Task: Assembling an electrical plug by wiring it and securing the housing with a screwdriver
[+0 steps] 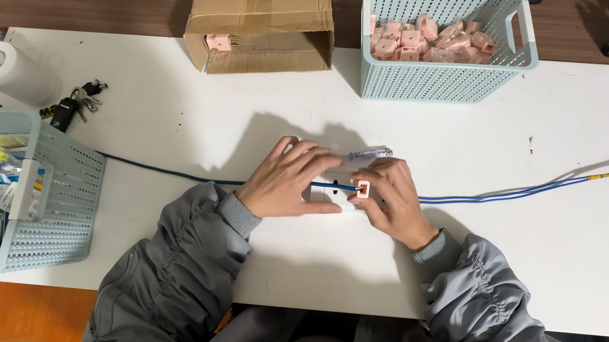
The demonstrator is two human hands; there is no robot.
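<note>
Both hands pinching: left hand [288,181] on blue cable [335,187], right hand [393,201] on small pink connector [361,189], mid-tabletop [559,241]. Cable limp, connector light; hold near the joint.

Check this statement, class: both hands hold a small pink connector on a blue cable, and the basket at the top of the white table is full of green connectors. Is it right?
One detail is wrong. The head view shows the light blue basket holding pink connectors, not green. The rest stands: left hand and right hand hold a small pink connector on the blue cable, over the white table.
</note>
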